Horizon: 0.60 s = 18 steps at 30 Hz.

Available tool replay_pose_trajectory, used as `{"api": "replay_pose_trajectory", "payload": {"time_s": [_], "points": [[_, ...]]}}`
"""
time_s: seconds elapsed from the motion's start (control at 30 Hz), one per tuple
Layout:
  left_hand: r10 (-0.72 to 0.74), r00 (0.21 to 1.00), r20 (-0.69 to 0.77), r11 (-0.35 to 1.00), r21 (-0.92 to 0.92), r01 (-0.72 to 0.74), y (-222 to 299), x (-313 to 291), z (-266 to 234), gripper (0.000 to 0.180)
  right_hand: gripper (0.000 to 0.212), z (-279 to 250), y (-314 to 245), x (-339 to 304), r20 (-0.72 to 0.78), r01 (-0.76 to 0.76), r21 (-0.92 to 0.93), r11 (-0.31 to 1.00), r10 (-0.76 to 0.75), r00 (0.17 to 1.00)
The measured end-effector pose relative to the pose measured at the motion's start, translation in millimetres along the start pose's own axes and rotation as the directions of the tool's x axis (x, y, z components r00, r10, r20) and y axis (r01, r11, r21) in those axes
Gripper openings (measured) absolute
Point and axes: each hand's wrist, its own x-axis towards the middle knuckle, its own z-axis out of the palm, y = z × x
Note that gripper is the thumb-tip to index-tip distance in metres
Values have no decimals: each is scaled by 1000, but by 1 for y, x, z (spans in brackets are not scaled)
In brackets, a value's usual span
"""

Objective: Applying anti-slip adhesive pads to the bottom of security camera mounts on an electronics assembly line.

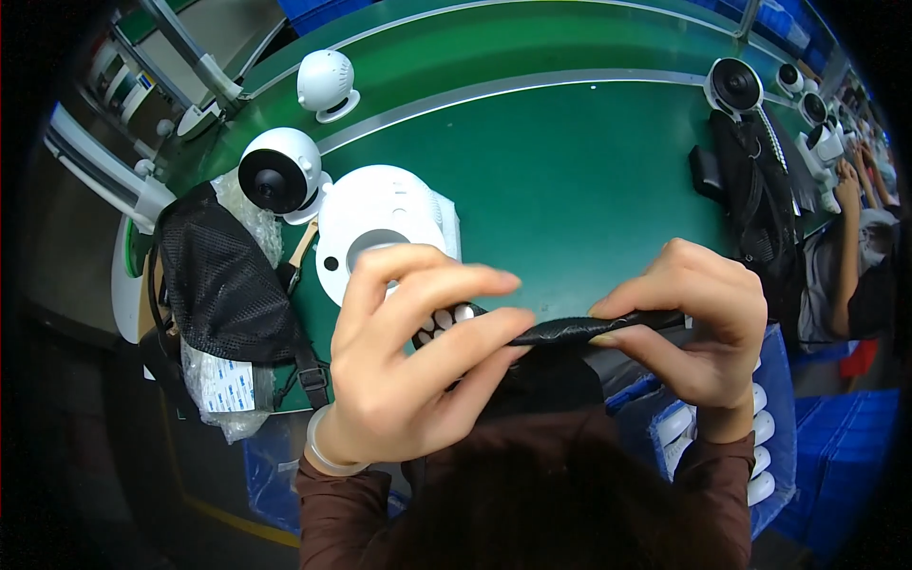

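Between my two hands runs a thin, shiny black strip (562, 332), wrinkled and seen nearly edge-on; its exact kind does not show. My left hand (404, 366) pinches its left end between thumb and fingertips, with the other fingers raised. My right hand (703, 318) grips the other end between thumb and index finger. Behind the left fingers, partly hidden, is a dark piece with round white spots (439, 323). Just beyond the left hand lies a round white housing (389, 195) with a grey ring. A white camera with a black front (275, 176) stands beside it.
Another white camera (326, 84) stands farther back on the green bench (570, 142). At left are a black mesh bag (223, 275) and bubble wrap (228, 418). A black bag (755, 180) lies at right, near a co-worker's arm (845, 256). Blue-lined bin (774, 418) holds white parts.
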Motion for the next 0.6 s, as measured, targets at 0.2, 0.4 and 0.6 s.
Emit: {"api": "replay_pose_trajectory", "payload": {"time_s": [0.2, 0.4, 0.6], "points": [[-197, 978, 72, 904, -373, 209, 0, -9, 0, 22, 17, 1, 3, -1, 56, 3, 78, 997, -7, 998], [-291, 947, 137, 856, -404, 321, 4, -12, -6, 19, 16, 2, 1, -8, 30, -58, 134, 989, 54, 998], [-278, 959, 60, 837, -474, 273, 3, -19, -1, 22, 17, 7, -1, -9, -11, -61, 232, 971, 66, 998]]}}
